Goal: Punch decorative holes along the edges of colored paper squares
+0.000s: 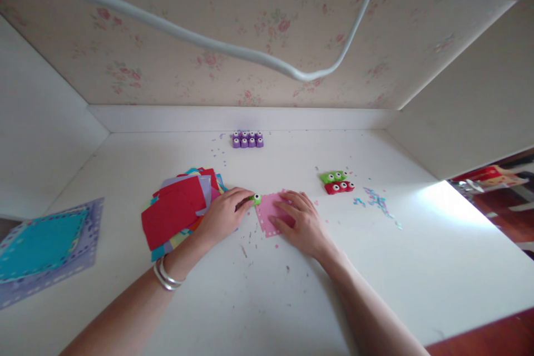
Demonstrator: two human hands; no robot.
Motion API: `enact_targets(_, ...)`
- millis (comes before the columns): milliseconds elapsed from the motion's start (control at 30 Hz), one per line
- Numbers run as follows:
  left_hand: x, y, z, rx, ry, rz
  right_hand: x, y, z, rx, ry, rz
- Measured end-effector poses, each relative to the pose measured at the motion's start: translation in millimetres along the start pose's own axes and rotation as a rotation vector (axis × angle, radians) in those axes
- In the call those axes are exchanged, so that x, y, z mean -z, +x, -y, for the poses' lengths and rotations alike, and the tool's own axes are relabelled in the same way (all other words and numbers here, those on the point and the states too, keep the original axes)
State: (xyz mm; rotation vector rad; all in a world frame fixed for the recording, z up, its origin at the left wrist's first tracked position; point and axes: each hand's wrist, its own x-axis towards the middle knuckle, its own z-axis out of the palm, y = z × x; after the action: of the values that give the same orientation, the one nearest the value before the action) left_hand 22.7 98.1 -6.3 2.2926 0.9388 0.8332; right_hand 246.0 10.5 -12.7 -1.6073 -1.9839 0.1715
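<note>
My left hand [225, 212] pinches a small green craft punch [256, 199] with a white top, at the upper left corner of a pink paper square [267, 217]. My right hand [301, 221] lies with its fingers spread over the right side of this paper, pressing it to the table. Small punched holes run along the paper's visible edges. Tiny pink cut-outs are scattered around it. Just left of my left hand is a heap of coloured paper sheets [175, 208], red ones on top.
Purple punches [247, 140] stand in two rows near the back wall. Green punches [332, 177] and red punches [339, 187] are at the right, beside scattered blue cut-outs [377, 200]. Punched blue and purple sheets [45, 245] lie far left. A white cable [233, 50] hangs across the top.
</note>
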Motion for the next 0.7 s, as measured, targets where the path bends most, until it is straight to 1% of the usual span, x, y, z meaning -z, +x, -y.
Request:
enact_targets(367, -1.1, 0.1, 0.2, -0.011, 0.005, -0.007, 0.5, 0.1, 0.6, 0.018, -0.002, 0.006)
enact_targets(533, 1.9, 1.3, -1.4, 0.022, -0.017, -0.009, 1.5, 0.0, 0.7, 0.008, -0.013, 0.021)
enact_targets(600, 4.9, 4.3, -2.4, 0.047, -0.027, 0.008, 1.7, 0.1, 1.1, 0.005, -0.017, 0.025)
enact_targets(700, 9.7, 12.7, -4.1, 0.084, -0.018, 0.083, 1.6, 0.1, 1.8, 0.004, -0.017, 0.021)
